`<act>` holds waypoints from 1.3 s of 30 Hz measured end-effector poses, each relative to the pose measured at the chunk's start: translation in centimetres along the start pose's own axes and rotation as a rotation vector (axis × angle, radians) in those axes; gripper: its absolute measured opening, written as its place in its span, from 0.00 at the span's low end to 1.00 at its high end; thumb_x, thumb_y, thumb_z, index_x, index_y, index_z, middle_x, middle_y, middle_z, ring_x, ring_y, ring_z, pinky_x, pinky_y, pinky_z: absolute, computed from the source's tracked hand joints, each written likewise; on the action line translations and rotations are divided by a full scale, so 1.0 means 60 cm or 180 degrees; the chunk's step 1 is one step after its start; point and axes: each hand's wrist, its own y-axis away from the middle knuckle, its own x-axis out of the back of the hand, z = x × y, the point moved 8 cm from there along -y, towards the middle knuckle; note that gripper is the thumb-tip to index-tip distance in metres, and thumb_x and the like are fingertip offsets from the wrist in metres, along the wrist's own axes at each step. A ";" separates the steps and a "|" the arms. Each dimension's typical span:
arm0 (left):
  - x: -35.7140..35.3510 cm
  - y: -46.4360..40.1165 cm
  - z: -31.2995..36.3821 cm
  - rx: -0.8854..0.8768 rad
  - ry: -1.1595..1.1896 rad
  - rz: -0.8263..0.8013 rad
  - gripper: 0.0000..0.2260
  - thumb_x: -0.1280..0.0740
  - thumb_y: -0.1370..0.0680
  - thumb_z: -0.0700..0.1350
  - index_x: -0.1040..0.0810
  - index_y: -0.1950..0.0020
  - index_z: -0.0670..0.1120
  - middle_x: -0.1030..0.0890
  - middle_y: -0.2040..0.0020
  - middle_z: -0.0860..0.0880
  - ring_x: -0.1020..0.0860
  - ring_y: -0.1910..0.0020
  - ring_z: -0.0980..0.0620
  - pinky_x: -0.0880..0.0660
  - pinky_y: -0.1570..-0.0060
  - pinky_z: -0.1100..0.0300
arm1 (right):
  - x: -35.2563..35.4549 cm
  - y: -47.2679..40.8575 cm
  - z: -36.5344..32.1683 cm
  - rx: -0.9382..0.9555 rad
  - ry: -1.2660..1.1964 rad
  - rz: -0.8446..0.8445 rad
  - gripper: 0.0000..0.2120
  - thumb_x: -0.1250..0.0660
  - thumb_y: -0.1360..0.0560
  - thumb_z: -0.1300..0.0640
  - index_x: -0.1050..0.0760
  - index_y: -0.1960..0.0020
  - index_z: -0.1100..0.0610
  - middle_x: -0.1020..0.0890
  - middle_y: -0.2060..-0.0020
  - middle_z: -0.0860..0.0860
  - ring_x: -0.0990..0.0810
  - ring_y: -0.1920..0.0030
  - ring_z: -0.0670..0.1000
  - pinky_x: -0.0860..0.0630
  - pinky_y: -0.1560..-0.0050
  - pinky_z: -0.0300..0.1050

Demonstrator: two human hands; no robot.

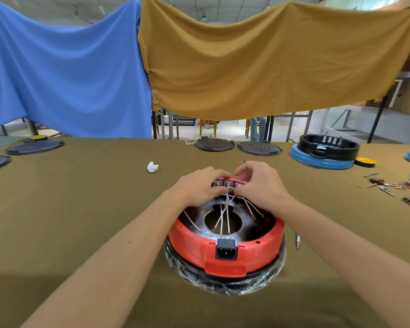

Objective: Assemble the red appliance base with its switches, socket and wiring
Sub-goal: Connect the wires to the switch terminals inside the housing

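The red base sits near the front of the table, upside down on a black ring wrapped in clear film, with bare cloth around it on every side. A black socket is seated in the near wall, its two pins facing the viewer. White wires run from behind the socket across the open interior to the far rim, several crossing over the central hole; a few ends lie loose inside at the right. At the far rim a row of switches is set into the wall, and both hands work there. The left hand lies over the left end of the row, fingers curled against the switches and wires. The right hand is curled at the right end, thumb and forefinger pinching close together at the switches; what exactly they pinch cannot be told. A small metal pin lies just right of the base. Farther out, a white scrap lies to the left and loose parts to the right. Along the far edge stand dark discs and a black-and-blue base.
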 end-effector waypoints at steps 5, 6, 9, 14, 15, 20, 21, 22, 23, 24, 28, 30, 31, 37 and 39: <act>0.013 0.002 -0.019 0.0232 -0.0234 -0.0071 0.19 0.38 0.18 0.55 0.31 0.29 0.52 0.26 0.38 0.45 0.26 0.38 0.45 0.29 0.38 0.47 | 0.002 0.005 0.002 0.0046 0.0370 -0.0403 0.10 0.26 0.31 0.56 0.19 0.50 0.52 0.19 0.57 0.46 0.21 0.53 0.47 0.26 0.58 0.37; 0.016 0.002 -0.018 0.0226 -0.0332 -0.0080 0.18 0.37 0.19 0.55 0.30 0.30 0.52 0.25 0.39 0.45 0.25 0.40 0.44 0.28 0.39 0.49 | -0.001 0.005 0.000 0.0080 0.0383 -0.0450 0.10 0.26 0.30 0.55 0.19 0.49 0.52 0.18 0.57 0.46 0.21 0.53 0.47 0.26 0.58 0.37; 0.015 0.009 -0.004 0.0111 -0.0297 -0.0037 0.17 0.38 0.19 0.54 0.32 0.30 0.54 0.26 0.42 0.45 0.24 0.44 0.44 0.28 0.43 0.50 | -0.009 0.002 -0.010 0.0142 0.0350 -0.0518 0.08 0.27 0.29 0.55 0.18 0.50 0.54 0.17 0.59 0.47 0.19 0.57 0.46 0.24 0.59 0.38; 0.001 0.019 -0.001 0.0015 -0.0246 0.0064 0.11 0.41 0.17 0.51 0.31 0.34 0.55 0.30 0.43 0.47 0.25 0.49 0.45 0.25 0.46 0.48 | -0.015 -0.005 -0.015 0.0190 0.0403 -0.0473 0.07 0.27 0.28 0.55 0.17 0.52 0.57 0.15 0.61 0.50 0.17 0.58 0.48 0.19 0.53 0.46; 0.001 0.018 -0.002 0.0018 -0.0235 0.0059 0.11 0.41 0.17 0.51 0.30 0.35 0.54 0.30 0.42 0.47 0.26 0.50 0.46 0.25 0.47 0.48 | -0.017 -0.004 -0.013 0.0205 0.0408 -0.0446 0.07 0.27 0.28 0.55 0.17 0.51 0.57 0.15 0.61 0.49 0.17 0.58 0.47 0.19 0.52 0.46; 0.003 0.016 -0.003 0.0003 -0.0197 0.0073 0.09 0.40 0.17 0.50 0.29 0.38 0.54 0.30 0.41 0.48 0.27 0.53 0.48 0.26 0.48 0.50 | -0.021 -0.004 -0.009 0.0267 0.0440 -0.0399 0.07 0.28 0.27 0.55 0.17 0.51 0.56 0.16 0.61 0.48 0.18 0.58 0.46 0.19 0.53 0.45; 0.003 0.016 -0.003 0.0019 -0.0185 0.0068 0.08 0.40 0.17 0.51 0.28 0.39 0.54 0.30 0.41 0.48 0.27 0.53 0.48 0.26 0.48 0.50 | -0.021 -0.005 -0.009 0.0256 0.0432 -0.0414 0.07 0.28 0.27 0.55 0.17 0.51 0.56 0.16 0.61 0.48 0.18 0.58 0.46 0.19 0.52 0.45; 0.004 0.015 -0.003 0.0030 -0.0164 0.0068 0.07 0.40 0.17 0.51 0.28 0.40 0.54 0.30 0.42 0.48 0.27 0.52 0.49 0.26 0.48 0.50 | -0.020 -0.007 -0.009 0.0245 0.0419 -0.0426 0.07 0.28 0.27 0.55 0.17 0.51 0.56 0.15 0.61 0.48 0.17 0.58 0.46 0.19 0.52 0.46; 0.005 0.015 -0.002 0.0033 -0.0135 0.0078 0.07 0.40 0.17 0.52 0.28 0.41 0.55 0.30 0.42 0.48 0.26 0.52 0.49 0.26 0.48 0.50 | -0.020 -0.009 -0.010 0.0251 0.0415 -0.0441 0.07 0.28 0.27 0.55 0.16 0.51 0.56 0.15 0.61 0.49 0.17 0.58 0.46 0.18 0.52 0.46; 0.006 0.016 -0.002 0.0027 -0.0103 0.0083 0.06 0.40 0.17 0.52 0.28 0.42 0.55 0.30 0.43 0.48 0.26 0.52 0.49 0.25 0.47 0.50 | -0.020 -0.011 -0.012 0.0267 0.0423 -0.0456 0.07 0.28 0.27 0.55 0.16 0.51 0.56 0.15 0.61 0.49 0.17 0.59 0.46 0.18 0.52 0.46; 0.009 0.015 0.001 0.0017 0.0013 0.0018 0.05 0.39 0.18 0.52 0.27 0.44 0.54 0.30 0.44 0.48 0.24 0.51 0.47 0.26 0.47 0.51 | -0.021 -0.012 -0.010 0.0284 0.0394 -0.0419 0.07 0.28 0.27 0.54 0.16 0.51 0.56 0.15 0.62 0.48 0.17 0.60 0.47 0.18 0.54 0.45; 0.010 0.013 0.004 0.0008 0.0063 -0.0044 0.03 0.38 0.18 0.51 0.27 0.46 0.54 0.30 0.44 0.48 0.24 0.50 0.46 0.26 0.45 0.50 | -0.022 -0.010 -0.009 0.0319 0.0403 -0.0384 0.08 0.28 0.27 0.54 0.16 0.51 0.56 0.15 0.61 0.48 0.18 0.59 0.46 0.19 0.53 0.44; 0.010 0.013 0.006 0.0005 0.0093 -0.0062 0.02 0.37 0.18 0.51 0.27 0.47 0.55 0.30 0.44 0.48 0.23 0.49 0.46 0.26 0.44 0.49 | -0.022 -0.009 -0.008 0.0329 0.0388 -0.0386 0.08 0.27 0.27 0.54 0.16 0.50 0.56 0.15 0.61 0.48 0.18 0.58 0.46 0.19 0.53 0.43; 0.013 0.015 0.010 0.0005 0.0207 0.0086 0.03 0.36 0.19 0.51 0.25 0.47 0.54 0.28 0.44 0.49 0.23 0.48 0.48 0.25 0.43 0.46 | -0.023 -0.008 -0.005 0.0352 0.0330 -0.0440 0.09 0.27 0.27 0.55 0.17 0.48 0.57 0.15 0.59 0.48 0.17 0.57 0.45 0.19 0.50 0.43; 0.014 0.017 0.011 0.0005 0.0235 0.0077 0.05 0.36 0.19 0.51 0.23 0.45 0.53 0.28 0.44 0.49 0.24 0.47 0.48 0.25 0.42 0.47 | -0.023 -0.007 -0.004 0.0329 0.0285 -0.0471 0.09 0.27 0.27 0.56 0.17 0.48 0.57 0.15 0.59 0.48 0.17 0.57 0.45 0.19 0.50 0.43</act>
